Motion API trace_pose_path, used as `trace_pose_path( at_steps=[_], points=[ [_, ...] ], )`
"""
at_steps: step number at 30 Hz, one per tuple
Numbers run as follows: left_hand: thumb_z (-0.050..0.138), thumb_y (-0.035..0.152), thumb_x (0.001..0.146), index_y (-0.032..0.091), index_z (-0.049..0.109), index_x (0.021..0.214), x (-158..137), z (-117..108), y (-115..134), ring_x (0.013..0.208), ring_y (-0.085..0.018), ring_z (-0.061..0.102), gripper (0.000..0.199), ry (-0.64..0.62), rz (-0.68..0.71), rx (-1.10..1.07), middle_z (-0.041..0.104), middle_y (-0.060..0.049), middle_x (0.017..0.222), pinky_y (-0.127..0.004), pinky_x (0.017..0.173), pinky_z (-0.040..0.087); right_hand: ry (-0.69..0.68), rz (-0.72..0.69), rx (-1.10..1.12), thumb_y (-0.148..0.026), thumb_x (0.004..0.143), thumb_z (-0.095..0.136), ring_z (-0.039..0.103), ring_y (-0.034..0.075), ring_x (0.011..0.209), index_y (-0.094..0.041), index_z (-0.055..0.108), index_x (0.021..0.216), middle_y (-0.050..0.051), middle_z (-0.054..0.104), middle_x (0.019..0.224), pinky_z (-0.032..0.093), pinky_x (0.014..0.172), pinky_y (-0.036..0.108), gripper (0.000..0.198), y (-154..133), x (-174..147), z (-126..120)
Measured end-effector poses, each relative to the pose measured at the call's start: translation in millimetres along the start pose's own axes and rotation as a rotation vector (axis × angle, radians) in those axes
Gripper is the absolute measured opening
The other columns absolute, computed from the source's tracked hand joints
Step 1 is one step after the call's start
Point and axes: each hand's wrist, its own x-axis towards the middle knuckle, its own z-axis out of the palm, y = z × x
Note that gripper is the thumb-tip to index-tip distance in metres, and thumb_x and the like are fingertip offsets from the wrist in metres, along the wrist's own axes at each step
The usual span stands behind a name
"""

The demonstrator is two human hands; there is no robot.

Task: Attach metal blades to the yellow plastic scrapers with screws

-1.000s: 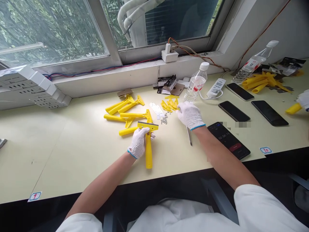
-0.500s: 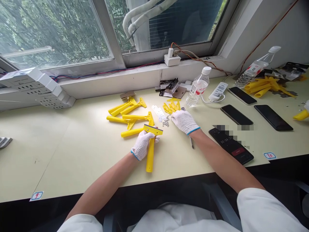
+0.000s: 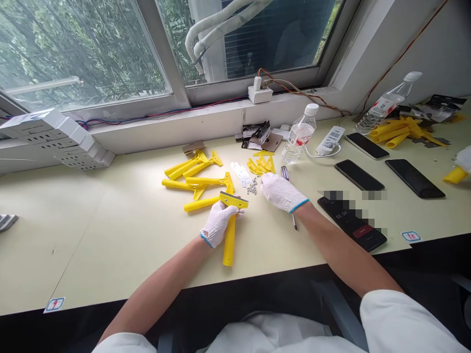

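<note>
My left hand [image 3: 220, 219], in a white knit glove, is closed around a yellow scraper [image 3: 229, 240]. Its head faces up, with a metal blade along the top edge and a screw at one side. My right hand [image 3: 280, 191], gloved too, has its fingertips pinched together just right of a small pile of screws [image 3: 252, 187]; whatever they hold is hidden. Under that hand lies a screwdriver [image 3: 284, 172], its handle and tip showing on either side. White blades [image 3: 240, 173] and small yellow head plates [image 3: 261, 165] lie beyond the screws.
Several yellow scraper handles [image 3: 195, 169] lie left of the screws. A water bottle [image 3: 300, 135], a power strip [image 3: 330, 140] and several phones [image 3: 359, 175] are on the right. White boxes [image 3: 61, 139] stand at the back left. Another person's gloved hand [image 3: 464, 159] shows at the right edge.
My right hand has drawn slightly back toward me, uncovering more of the screwdriver's handle. My left hand keeps the scraper in nearly the same place.
</note>
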Motion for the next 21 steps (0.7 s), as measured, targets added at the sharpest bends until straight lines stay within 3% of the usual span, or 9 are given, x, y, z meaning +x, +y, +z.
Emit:
trace_pose_path(
  at_steps=[3, 7, 13, 18, 21],
  points=[
    [0.084, 0.026, 0.077, 0.014, 0.081, 0.117, 1.1, -2.0, -3.2, 0.094, -0.024, 0.078, 0.042, -0.016, 0.002, 0.030, 0.083, -0.013, 0.116, -0.038, 0.092, 0.064, -0.013, -0.061, 0.025, -0.042, 0.111, 0.074, 0.073, 0.025, 0.120, -0.016, 0.070, 0.140, 0.014, 0.070, 0.139, 0.065, 0.103, 0.045, 0.039, -13.4, -7.0, 6.6],
    [0.087, 0.025, 0.077, 0.014, 0.083, 0.110, 3.0, -4.0, -7.5, 0.097, -0.024, 0.077, 0.036, -0.092, 0.056, 0.072, 0.084, -0.011, 0.112, -0.037, 0.095, 0.061, -0.046, -0.157, 0.059, -0.022, 0.113, 0.062, 0.070, 0.022, 0.103, -0.012, 0.074, 0.113, 0.013, 0.073, 0.115, 0.060, 0.098, 0.039, 0.015, -35.5, -12.2, 22.6],
    [0.091, 0.029, 0.077, 0.015, 0.084, 0.105, 4.7, -5.2, -14.1, 0.096, -0.025, 0.076, 0.031, -0.121, 0.104, 0.119, 0.084, -0.009, 0.106, -0.038, 0.096, 0.060, -0.080, -0.225, 0.114, -0.017, 0.111, 0.056, 0.063, 0.025, 0.096, -0.014, 0.069, 0.099, 0.013, 0.070, 0.102, 0.053, 0.093, 0.039, 0.018, -48.6, -10.9, 23.9],
    [0.091, 0.029, 0.080, 0.015, 0.083, 0.101, -0.4, -3.4, -10.1, 0.090, -0.022, 0.074, 0.026, -0.117, 0.121, 0.146, 0.082, -0.008, 0.101, -0.036, 0.091, 0.060, -0.071, -0.043, 0.423, -0.018, 0.103, 0.064, 0.064, 0.021, 0.096, -0.017, 0.065, 0.102, 0.008, 0.070, 0.105, 0.050, 0.088, 0.035, 0.001, -48.3, -14.3, 14.0],
    [0.093, 0.030, 0.079, 0.015, 0.082, 0.098, -4.6, -2.1, -4.8, 0.085, -0.021, 0.073, 0.026, -0.122, 0.115, 0.165, 0.081, -0.007, 0.095, -0.035, 0.086, 0.061, -0.109, 0.079, 0.624, -0.024, 0.096, 0.072, 0.066, 0.020, 0.095, -0.018, 0.065, 0.111, 0.006, 0.070, 0.106, 0.052, 0.087, 0.033, 0.018, -44.8, -16.1, 9.3]
  ],
)
